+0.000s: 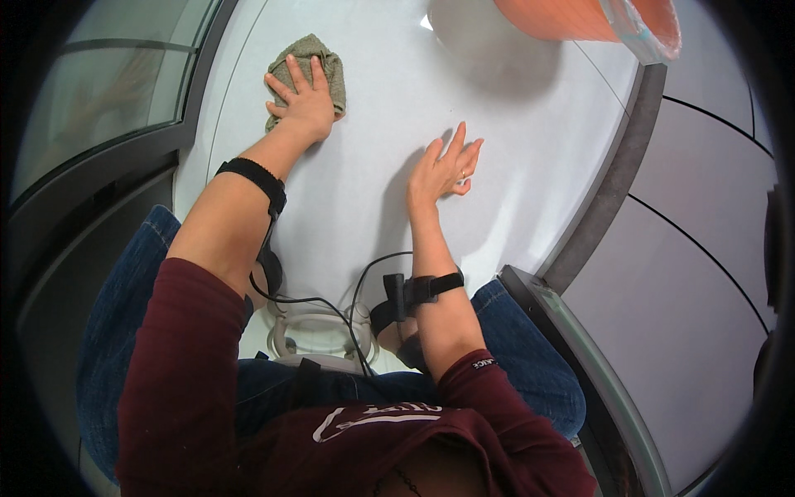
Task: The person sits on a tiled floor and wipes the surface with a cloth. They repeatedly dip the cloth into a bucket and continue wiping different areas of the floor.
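Note:
Near the upper left of the view, a folded olive-green cloth (335,77) lies on the white tiled floor (348,205). My left hand (304,102) rests flat on top of it, fingers spread. To the right, my right hand (441,168) hovers over the floor or lightly touches it; which one I cannot tell. Its fingers are apart and partly bent, a ring is on one of them, and it holds nothing. Black straps with cables are around both forearms.
An orange bucket (559,18) with a clear plastic liner over its rim stands at the top right. A glass door with a dark frame (186,124) is at the left. A grey sill (612,180) borders the floor at the right. Below me is a low pale stool (323,323).

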Demonstrator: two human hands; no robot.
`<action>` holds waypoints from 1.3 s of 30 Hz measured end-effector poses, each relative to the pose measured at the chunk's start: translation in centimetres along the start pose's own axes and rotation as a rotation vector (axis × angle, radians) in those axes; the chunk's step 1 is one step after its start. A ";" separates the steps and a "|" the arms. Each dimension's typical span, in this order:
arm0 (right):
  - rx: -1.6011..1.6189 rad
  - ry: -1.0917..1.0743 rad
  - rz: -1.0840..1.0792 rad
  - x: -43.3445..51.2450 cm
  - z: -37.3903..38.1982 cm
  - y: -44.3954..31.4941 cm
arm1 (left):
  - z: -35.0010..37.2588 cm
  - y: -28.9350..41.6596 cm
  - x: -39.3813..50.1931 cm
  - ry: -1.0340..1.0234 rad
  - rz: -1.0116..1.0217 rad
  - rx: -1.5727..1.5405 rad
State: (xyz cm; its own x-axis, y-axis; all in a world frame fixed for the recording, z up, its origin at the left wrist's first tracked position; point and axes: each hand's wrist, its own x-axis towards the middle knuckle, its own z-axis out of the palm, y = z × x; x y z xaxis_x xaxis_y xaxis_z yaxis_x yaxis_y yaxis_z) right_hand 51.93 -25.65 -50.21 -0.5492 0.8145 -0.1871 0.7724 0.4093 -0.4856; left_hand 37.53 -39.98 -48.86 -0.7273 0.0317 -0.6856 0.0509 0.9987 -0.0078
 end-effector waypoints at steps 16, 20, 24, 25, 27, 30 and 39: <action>-0.355 -0.152 -0.252 2.7 0.3 0.5 | 0.3 -0.1 0.1 0.008 -0.002 0.013; -0.401 -0.190 -0.252 3.3 -0.5 0.0 | 0.2 -0.1 0.1 0.004 -0.004 0.020; -0.113 -0.194 -0.048 3.1 -1.5 -1.1 | 0.0 0.0 0.1 0.004 -0.003 0.022; -0.008 -0.159 0.014 3.1 -1.9 -1.5 | -0.1 0.0 0.0 0.004 -0.002 0.019; 0.299 -0.067 0.067 3.3 -3.2 -2.6 | -0.1 0.0 -0.1 -0.007 -0.005 0.000; 0.858 0.142 0.091 5.5 -7.0 -5.4 | -0.5 0.0 -0.3 -0.020 -0.009 -0.033; 0.915 0.751 -0.700 22.4 -25.2 -17.7 | -0.9 0.2 -0.7 -0.028 -0.018 -0.032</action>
State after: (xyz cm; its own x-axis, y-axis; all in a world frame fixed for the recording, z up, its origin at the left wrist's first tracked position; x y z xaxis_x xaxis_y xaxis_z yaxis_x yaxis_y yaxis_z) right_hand 33.97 -4.29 -24.23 -0.2045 0.6968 0.6874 -0.2361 0.6464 -0.7255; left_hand 37.46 -39.78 -47.74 -0.7083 0.0128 -0.7058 0.0152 0.9999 0.0028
